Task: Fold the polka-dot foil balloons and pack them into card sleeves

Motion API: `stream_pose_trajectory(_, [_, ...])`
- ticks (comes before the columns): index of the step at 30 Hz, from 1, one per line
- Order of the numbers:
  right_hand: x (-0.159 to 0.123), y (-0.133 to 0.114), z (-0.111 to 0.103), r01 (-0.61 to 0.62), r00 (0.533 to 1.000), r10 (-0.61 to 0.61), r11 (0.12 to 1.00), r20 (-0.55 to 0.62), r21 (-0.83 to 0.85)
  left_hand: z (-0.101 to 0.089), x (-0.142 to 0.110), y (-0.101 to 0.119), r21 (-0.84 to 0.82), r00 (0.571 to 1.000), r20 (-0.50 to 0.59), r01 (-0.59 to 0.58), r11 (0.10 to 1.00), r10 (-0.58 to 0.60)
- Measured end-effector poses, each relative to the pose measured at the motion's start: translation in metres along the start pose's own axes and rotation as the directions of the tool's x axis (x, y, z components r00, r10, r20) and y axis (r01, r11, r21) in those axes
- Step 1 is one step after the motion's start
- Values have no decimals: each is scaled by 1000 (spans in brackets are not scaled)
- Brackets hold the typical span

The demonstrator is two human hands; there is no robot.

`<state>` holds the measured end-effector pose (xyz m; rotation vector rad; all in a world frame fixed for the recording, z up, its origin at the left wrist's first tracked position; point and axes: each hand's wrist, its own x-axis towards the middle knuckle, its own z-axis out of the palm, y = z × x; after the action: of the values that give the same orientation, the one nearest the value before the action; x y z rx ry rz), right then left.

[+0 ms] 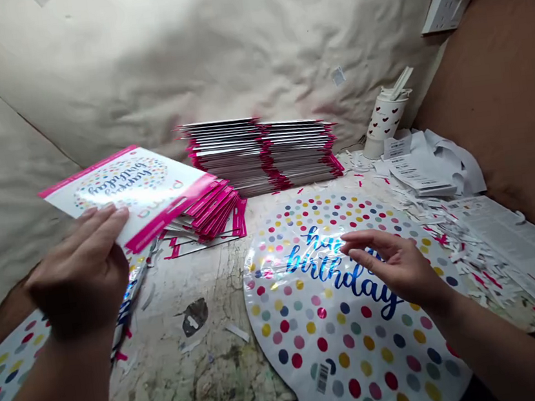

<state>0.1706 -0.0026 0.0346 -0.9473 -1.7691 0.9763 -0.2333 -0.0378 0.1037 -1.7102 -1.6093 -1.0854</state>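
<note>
"What stands around the work?"

"Item: two tall stacks of flat packets [261, 152] with pink edges, side by side against a cream cloth backdrop [182, 61]. Item: a lower, fanned pile of similar packets [210, 211] just left of them. Item: a heart-printed cup [387, 117] holding white strips, beside loose label sheets [420, 172]. Item: white and pink paper offcuts [452, 236] scattered on a scarred worktop [185, 367]. Item: a wall socket [448, 2], upper right."

"Anything in the way?"

"A slim silver-and-blue object [130, 295] lies below the left hand, too blurred to name. A dotted foil sheet [10, 369] sits at the lower left edge."

"And the hands?"

"Left hand [78, 269]: fingers closed on the edge of a printed 'happy birthday' packet [125, 195], held tilted above the pile. Right hand [397, 269]: open, fingers loosely parted, low over a round polka-dot foil balloon [331, 323] lying flat on the worktop, with blue 'birthday' script. Contact with the foil: cannot tell."
</note>
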Motion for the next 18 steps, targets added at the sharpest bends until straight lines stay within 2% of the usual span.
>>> stream_pose_trajectory(2, [-4, 10, 3, -43, 999, 44, 998, 7, -44, 27, 14, -40, 163, 979, 203, -12, 987, -22])
stream_pose_trajectory(4, [-7, 16, 7, -63, 997, 66, 995, 31, -80, 53, 26, -58, 217, 936, 343, -2, 976, -75])
stream_pose_trajectory(5, [-9, 17, 8, -68, 996, 73, 993, 44, -97, 63, 31, -58, 215, 917, 389, -4, 977, -82])
stream_pose_trajectory(7, [-13, 21, 8, -60, 996, 69, 989, 62, -132, 75, 38, -42, 184, 900, 432, -17, 983, -65])
stream_pose_trajectory(10, [-21, 34, 3, -86, 994, 95, 984, 49, -158, 80, 23, 19, 36, 879, 471, -94, 995, 66])
stream_pose_trajectory(12, [-27, 48, 0, -175, 984, 178, 976, 12, -126, 75, -14, 76, -181, 821, 495, -222, 958, 284])
stream_pose_trajectory(13, [-30, 56, -1, -222, 975, 222, 970, -13, -100, 70, -40, 106, -266, 783, 498, -272, 925, 374])
stream_pose_trajectory(15, [-33, 69, -1, -272, 961, 269, 961, -55, -51, 57, -97, 161, -452, 661, 496, -357, 817, 563])
stream_pose_trajectory(16, [-35, 73, -1, -272, 961, 270, 961, -64, -38, 49, -125, 183, -576, 539, 463, -420, 701, 703])
stream_pose_trajectory(17, [-36, 76, 0, -261, 964, 259, 965, -66, -33, 42, -149, 201, -625, 490, 409, -464, 628, 770])
stream_pose_trajectory(18, [-36, 76, 1, -246, 968, 244, 969, -58, -34, 36, -168, 214, -619, 507, 389, -475, 626, 769])
